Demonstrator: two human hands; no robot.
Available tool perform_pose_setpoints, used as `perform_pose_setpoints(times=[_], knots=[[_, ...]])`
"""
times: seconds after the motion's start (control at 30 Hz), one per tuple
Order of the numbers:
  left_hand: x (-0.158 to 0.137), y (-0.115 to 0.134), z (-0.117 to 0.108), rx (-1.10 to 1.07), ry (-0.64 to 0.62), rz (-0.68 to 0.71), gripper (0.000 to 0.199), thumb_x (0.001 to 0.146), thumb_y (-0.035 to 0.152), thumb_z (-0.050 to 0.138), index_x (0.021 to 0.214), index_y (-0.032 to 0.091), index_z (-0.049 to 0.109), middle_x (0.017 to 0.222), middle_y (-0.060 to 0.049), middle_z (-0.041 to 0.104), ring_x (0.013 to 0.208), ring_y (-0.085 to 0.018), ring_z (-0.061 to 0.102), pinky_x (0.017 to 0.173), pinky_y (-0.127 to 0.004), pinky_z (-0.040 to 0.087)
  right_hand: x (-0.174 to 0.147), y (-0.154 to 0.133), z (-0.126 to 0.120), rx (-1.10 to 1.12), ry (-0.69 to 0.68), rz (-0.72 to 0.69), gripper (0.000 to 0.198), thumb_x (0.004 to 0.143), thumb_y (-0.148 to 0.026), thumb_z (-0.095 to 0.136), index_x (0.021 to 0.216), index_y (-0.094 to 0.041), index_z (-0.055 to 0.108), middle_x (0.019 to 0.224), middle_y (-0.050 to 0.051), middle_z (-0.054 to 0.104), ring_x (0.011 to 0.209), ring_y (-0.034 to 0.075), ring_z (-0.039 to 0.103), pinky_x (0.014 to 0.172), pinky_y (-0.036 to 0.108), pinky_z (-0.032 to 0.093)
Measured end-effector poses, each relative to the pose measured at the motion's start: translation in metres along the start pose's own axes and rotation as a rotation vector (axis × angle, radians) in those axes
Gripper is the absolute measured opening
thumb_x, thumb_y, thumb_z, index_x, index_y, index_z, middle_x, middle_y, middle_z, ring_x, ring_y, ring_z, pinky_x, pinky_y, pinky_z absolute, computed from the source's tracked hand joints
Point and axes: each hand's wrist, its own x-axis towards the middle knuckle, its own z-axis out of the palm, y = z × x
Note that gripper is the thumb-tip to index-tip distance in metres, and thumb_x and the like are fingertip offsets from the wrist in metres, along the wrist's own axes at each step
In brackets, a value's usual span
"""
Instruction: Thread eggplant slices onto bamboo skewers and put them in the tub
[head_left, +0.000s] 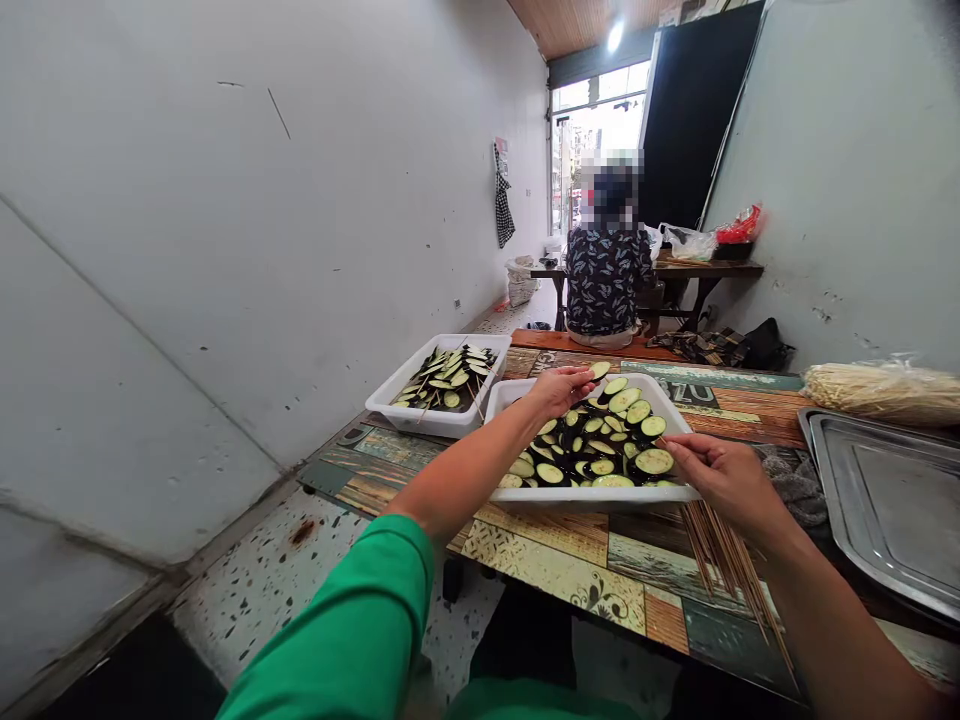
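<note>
My left hand is closed, pinching an eggplant slice above the far side of a white tray. My right hand, fingers pinched, grips the end of a thin wooden skewer at the tray's right side. A row of eggplant slices runs between the two hands, seemingly on that skewer, which they largely hide. Many loose oval slices with dark skin and pale flesh lie in the tray. Beneath my right forearm, a bundle of bare skewers rests on the table.
A second white tray at the left holds skewered eggplant. Metal trays, a grey cloth and a bag of pale, thin strands are at the right. Another person sits ahead at another table.
</note>
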Motion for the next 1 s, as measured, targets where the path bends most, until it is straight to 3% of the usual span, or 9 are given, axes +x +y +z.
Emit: perform_pose_setpoints(times=[0.47, 0.63, 0.77, 0.9, 1.0], knots=[[-0.003, -0.004, 0.002, 0.072, -0.04, 0.017, 0.009, 0.07, 0.004, 0.07, 0.073, 0.006, 0.062, 0.061, -0.004, 0.06, 0.052, -0.005, 0.054, 0.049, -0.015, 0.045, 0.0, -0.005, -0.002, -0.019, 0.018, -0.022, 0.032, 0.072, -0.041, 0.055, 0.077, -0.016, 0.075, 0.063, 0.004, 0.071, 0.053, 0.017, 0.06, 0.047, 0.025, 0.043], [0.0, -0.003, 0.005, -0.011, 0.051, 0.054, 0.008, 0.076, 0.001, 0.061, 0.075, 0.008, 0.057, 0.061, -0.002, 0.057, 0.052, -0.006, 0.055, 0.049, -0.016, 0.045, 0.0, -0.005, 0.0, 0.016, 0.042, -0.003, 0.031, 0.07, -0.041, 0.057, 0.075, -0.016, 0.075, 0.065, 0.005, 0.071, 0.052, 0.017, 0.059, 0.045, 0.024, 0.042], [0.0, 0.004, 0.001, -0.107, 0.136, 0.04, 0.013, 0.077, 0.0, 0.057, 0.082, 0.011, 0.053, 0.067, -0.003, 0.059, 0.06, -0.009, 0.06, 0.058, -0.019, 0.05, -0.001, -0.004, 0.0, 0.07, 0.054, 0.044, 0.035, 0.071, -0.042, 0.057, 0.081, -0.014, 0.074, 0.061, 0.005, 0.069, 0.046, 0.015, 0.055, 0.04, 0.023, 0.038], [-0.003, 0.009, -0.004, -0.035, 0.006, 0.023, 0.029, 0.074, 0.003, 0.059, 0.099, 0.017, 0.055, 0.077, -0.004, 0.065, 0.066, -0.011, 0.063, 0.063, -0.022, 0.049, -0.002, -0.005, 0.001, 0.073, 0.084, 0.055, 0.034, 0.071, -0.042, 0.057, 0.079, -0.014, 0.074, 0.056, 0.004, 0.067, 0.045, 0.014, 0.053, 0.04, 0.023, 0.038], [-0.003, 0.009, -0.005, 0.073, -0.02, 0.006, 0.026, 0.073, 0.006, 0.059, 0.096, 0.018, 0.058, 0.077, -0.002, 0.066, 0.053, -0.005, 0.055, 0.052, -0.016, 0.04, -0.002, -0.004, 0.002, 0.064, 0.093, 0.053, 0.034, 0.071, -0.042, 0.056, 0.08, -0.014, 0.074, 0.054, 0.003, 0.066, 0.044, 0.014, 0.053, 0.04, 0.023, 0.038]])
